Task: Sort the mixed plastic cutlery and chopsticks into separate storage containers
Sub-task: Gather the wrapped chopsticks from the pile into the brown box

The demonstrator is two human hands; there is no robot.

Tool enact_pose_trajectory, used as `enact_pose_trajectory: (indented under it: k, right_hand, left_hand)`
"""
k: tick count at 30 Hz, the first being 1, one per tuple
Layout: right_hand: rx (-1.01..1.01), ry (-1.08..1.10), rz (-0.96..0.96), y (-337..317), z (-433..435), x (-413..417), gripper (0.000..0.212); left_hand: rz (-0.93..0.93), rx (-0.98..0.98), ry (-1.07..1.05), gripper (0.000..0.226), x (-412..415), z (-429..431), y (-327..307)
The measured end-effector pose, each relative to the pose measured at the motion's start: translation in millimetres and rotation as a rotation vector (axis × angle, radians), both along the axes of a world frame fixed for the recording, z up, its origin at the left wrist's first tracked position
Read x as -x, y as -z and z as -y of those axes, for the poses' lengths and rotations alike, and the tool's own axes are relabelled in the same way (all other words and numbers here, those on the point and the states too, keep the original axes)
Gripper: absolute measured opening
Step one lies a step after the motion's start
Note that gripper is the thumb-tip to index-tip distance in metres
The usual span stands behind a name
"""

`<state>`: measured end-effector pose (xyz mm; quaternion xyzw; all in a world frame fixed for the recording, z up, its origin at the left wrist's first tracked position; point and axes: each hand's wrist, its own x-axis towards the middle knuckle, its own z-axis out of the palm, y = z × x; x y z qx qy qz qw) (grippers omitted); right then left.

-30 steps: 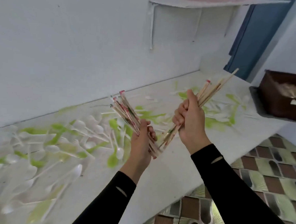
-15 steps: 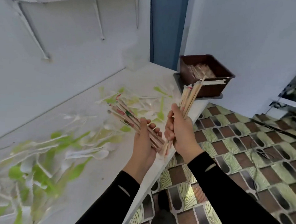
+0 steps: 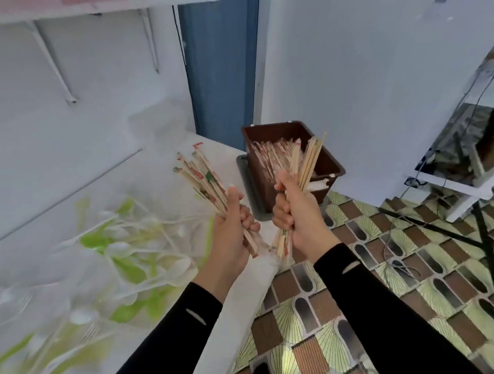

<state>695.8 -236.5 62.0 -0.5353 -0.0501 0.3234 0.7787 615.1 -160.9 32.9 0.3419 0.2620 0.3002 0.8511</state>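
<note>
Two fists are up in the middle of the frame, each packed with chopsticks. The left hand (image 3: 232, 226) has its fingers curled tight round a fan of paper-sleeved chopsticks (image 3: 203, 176), flat white wrappers printed in red and green. The fan leans toward the upper left, the thumb lies along it, and the lower ends poke out beneath the fist. The right hand (image 3: 296, 215) grips a bundle of slim pale wooden chopsticks (image 3: 310, 161), thumb pressed up against the sticks, knuckles stacked. The tips rise almost upright, and papery printed ends jut out under the fist. The two hands are near each other but apart. Just behind the right bundle sits a dark brown rectangular plastic bin (image 3: 271, 128) with glossy walls, holding a heap of wrapped chopsticks; the upright tips overlap its opening in this view. It stands on a flat grey tray (image 3: 248, 187) at the far end of the matte white counter (image 3: 252, 287). Lower left, a blurred scatter of white and lime-green plastic spoons (image 3: 128, 252) lies across that counter. Black sleeves cover both forearms. To the right are shiny floor tiles (image 3: 377, 293) in brown and pale green, and in the upper left a white bracketed shelf (image 3: 106, 5).
</note>
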Motion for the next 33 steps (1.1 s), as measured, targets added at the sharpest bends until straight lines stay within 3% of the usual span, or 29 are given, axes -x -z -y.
enact_pose_trajectory:
  k: [6, 10, 16, 21, 23, 27, 30, 33]
  right_hand:
    - [-0.008, 0.028, 0.035, -27.0, -36.7, -100.9, 0.026]
    - [0.091, 0.026, 0.198, -34.2, -67.8, -168.9, 0.025]
    - [0.476, 0.064, 0.515, 12.3, -87.9, -218.5, 0.022]
    - [0.884, -0.143, 0.619, 48.6, -72.0, -226.3, 0.040]
    - [0.909, -0.103, 0.648, 52.8, -68.7, -226.7, 0.045]
    - [0.980, -0.028, 0.843, 56.7, -69.1, -227.4, 0.033]
    - [1.052, -0.089, 0.846, 57.6, -69.5, -225.2, 0.024]
    - [1.051, -0.078, 0.823, 59.6, -69.4, -224.8, 0.023]
  left_hand:
    - [0.013, -0.076, 0.006, 0.033, -89.7, -36.5, -19.1]
    - [0.051, -0.226, 0.022, 0.036, -159.6, -61.6, -28.1]
    - [-0.213, -0.422, 0.127, 0.015, -222.3, -79.6, -2.1]
    - [-0.482, -0.577, 0.280, 0.037, -235.8, -79.0, 24.3]
    - [-0.505, -0.698, 0.285, 0.047, -238.6, -77.7, 27.0]
    - [-0.604, -0.937, 0.249, 0.071, -240.1, -74.4, 32.9]
    - [-0.786, -1.092, 0.414, 0.067, -235.1, -69.9, 29.1]
    - [-0.891, -1.085, 0.542, 0.068, -235.1, -67.1, 26.9]
